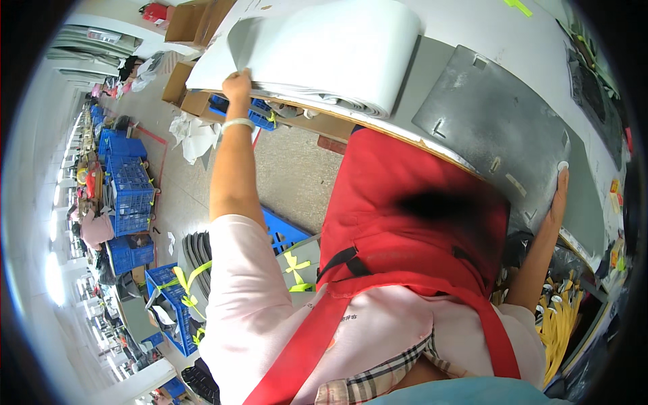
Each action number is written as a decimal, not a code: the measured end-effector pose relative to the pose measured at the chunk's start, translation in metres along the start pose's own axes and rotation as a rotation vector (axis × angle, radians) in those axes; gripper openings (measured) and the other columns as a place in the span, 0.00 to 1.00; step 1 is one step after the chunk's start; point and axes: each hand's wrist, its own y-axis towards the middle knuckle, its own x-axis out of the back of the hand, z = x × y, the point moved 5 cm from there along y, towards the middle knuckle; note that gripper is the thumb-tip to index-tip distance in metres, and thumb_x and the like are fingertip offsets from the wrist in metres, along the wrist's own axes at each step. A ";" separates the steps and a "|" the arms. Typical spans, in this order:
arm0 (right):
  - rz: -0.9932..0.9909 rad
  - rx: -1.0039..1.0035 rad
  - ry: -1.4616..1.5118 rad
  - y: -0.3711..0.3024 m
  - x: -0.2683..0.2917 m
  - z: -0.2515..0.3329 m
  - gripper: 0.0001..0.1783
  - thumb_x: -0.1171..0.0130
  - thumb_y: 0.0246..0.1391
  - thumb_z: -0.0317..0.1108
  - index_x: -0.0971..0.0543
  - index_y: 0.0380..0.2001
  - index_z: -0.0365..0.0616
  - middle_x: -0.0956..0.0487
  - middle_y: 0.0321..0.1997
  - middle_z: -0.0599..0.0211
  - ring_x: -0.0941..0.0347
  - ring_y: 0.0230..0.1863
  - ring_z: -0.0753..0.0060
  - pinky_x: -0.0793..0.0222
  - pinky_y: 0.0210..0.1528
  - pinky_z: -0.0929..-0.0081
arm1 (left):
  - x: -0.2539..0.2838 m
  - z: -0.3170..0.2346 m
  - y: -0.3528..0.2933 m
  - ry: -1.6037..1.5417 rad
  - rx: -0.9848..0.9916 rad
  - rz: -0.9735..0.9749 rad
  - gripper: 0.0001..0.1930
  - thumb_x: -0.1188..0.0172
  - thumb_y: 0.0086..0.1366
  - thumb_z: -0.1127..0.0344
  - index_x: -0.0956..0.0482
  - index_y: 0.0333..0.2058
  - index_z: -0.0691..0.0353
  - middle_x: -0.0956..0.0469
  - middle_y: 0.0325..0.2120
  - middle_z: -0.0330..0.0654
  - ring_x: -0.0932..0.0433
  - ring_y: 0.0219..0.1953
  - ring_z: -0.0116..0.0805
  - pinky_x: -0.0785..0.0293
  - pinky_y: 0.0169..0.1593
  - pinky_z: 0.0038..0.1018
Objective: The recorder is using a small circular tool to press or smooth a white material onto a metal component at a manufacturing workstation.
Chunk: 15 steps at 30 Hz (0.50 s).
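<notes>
My left hand [237,86] is closed on the near edge of a large white sheet [324,50], which lies folded over in a thick stack on the table. To the right, a dark grey template board [496,118] with small slots and cut-outs lies flat on a grey sheet [422,74]. At the board's right edge is my right hand [560,192]. A small white round piece [563,165] shows at its fingertips, apparently pinched there; its kind is too small to make out.
The table's front edge [418,143] runs close to my red apron. Cardboard boxes [177,84] stand past the table's left end. Blue crates [128,179] line the floor at left. Yellow strips [560,324] hang below on the right. Dark material [594,84] lies at far right.
</notes>
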 end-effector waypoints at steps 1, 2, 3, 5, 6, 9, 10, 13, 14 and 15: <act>-0.031 0.004 -0.071 -0.001 0.000 0.003 0.31 0.43 0.70 0.50 0.31 0.67 0.42 0.24 0.63 0.58 0.25 0.61 0.64 0.29 0.64 0.68 | 0.000 0.008 0.003 -0.024 -0.012 -0.032 0.21 0.31 0.58 0.51 0.13 0.28 0.70 0.14 0.28 0.55 0.14 0.35 0.49 0.22 0.48 0.38; -0.039 -0.002 -0.097 -0.001 -0.001 0.005 0.31 0.43 0.70 0.50 0.30 0.67 0.42 0.24 0.63 0.59 0.25 0.60 0.65 0.28 0.63 0.69 | -0.009 0.017 0.003 -0.016 0.024 0.011 0.25 0.31 0.58 0.47 0.13 0.33 0.69 0.14 0.32 0.57 0.15 0.40 0.52 0.22 0.51 0.39; -0.064 0.006 -0.155 0.000 -0.004 0.008 0.31 0.43 0.70 0.50 0.30 0.67 0.42 0.24 0.63 0.59 0.25 0.60 0.65 0.28 0.63 0.69 | -0.017 0.025 0.003 0.001 0.066 0.067 0.29 0.32 0.58 0.42 0.13 0.37 0.69 0.14 0.36 0.59 0.15 0.44 0.54 0.23 0.54 0.40; -0.081 -0.030 -0.223 0.000 -0.011 0.013 0.31 0.42 0.69 0.50 0.29 0.66 0.40 0.23 0.61 0.60 0.25 0.60 0.67 0.30 0.63 0.71 | -0.018 0.033 0.009 0.073 0.107 0.053 0.34 0.34 0.58 0.38 0.15 0.43 0.69 0.16 0.43 0.60 0.17 0.49 0.56 0.25 0.57 0.44; -0.008 0.001 -0.242 0.001 -0.020 0.017 0.31 0.42 0.69 0.50 0.29 0.66 0.40 0.23 0.61 0.60 0.25 0.60 0.67 0.30 0.63 0.71 | -0.017 0.033 0.011 0.135 0.126 0.041 0.39 0.36 0.59 0.34 0.17 0.49 0.69 0.18 0.50 0.61 0.20 0.54 0.58 0.28 0.61 0.49; -0.068 -0.040 -0.341 0.000 -0.030 0.022 0.29 0.41 0.67 0.48 0.25 0.62 0.38 0.22 0.60 0.62 0.25 0.59 0.69 0.33 0.64 0.74 | 0.002 0.013 0.006 0.346 0.187 -0.023 0.53 0.38 0.60 0.31 0.42 0.69 0.68 0.38 0.66 0.63 0.40 0.70 0.60 0.48 0.68 0.62; -0.079 -0.046 -0.361 0.003 -0.034 0.024 0.29 0.40 0.66 0.47 0.24 0.61 0.38 0.21 0.60 0.63 0.25 0.58 0.69 0.34 0.64 0.75 | 0.010 -0.009 -0.004 0.343 0.039 -0.095 0.52 0.34 0.59 0.35 0.43 0.69 0.68 0.42 0.68 0.62 0.42 0.70 0.60 0.48 0.67 0.62; -0.014 0.068 -0.507 0.020 -0.048 0.034 0.32 0.35 0.62 0.50 0.23 0.61 0.37 0.20 0.58 0.64 0.26 0.58 0.72 0.35 0.62 0.76 | 0.024 -0.107 -0.050 0.041 -0.367 -0.072 0.37 0.30 0.62 0.55 0.34 0.66 0.64 0.36 0.63 0.61 0.29 0.61 0.54 0.35 0.63 0.48; -0.087 0.045 -0.529 0.028 -0.046 0.036 0.32 0.35 0.62 0.50 0.23 0.61 0.37 0.20 0.58 0.64 0.26 0.58 0.72 0.35 0.62 0.76 | 0.028 -0.146 -0.078 -0.192 -0.593 -0.022 0.28 0.31 0.64 0.61 0.25 0.60 0.65 0.30 0.58 0.58 0.22 0.51 0.45 0.26 0.56 0.39; -0.049 0.062 -0.584 0.038 -0.049 0.039 0.27 0.34 0.61 0.49 0.19 0.54 0.40 0.19 0.51 0.69 0.26 0.51 0.77 0.34 0.56 0.79 | 0.027 -0.174 -0.107 -0.338 -0.625 0.122 0.18 0.33 0.66 0.65 0.18 0.52 0.64 0.21 0.49 0.50 0.19 0.42 0.36 0.22 0.46 0.29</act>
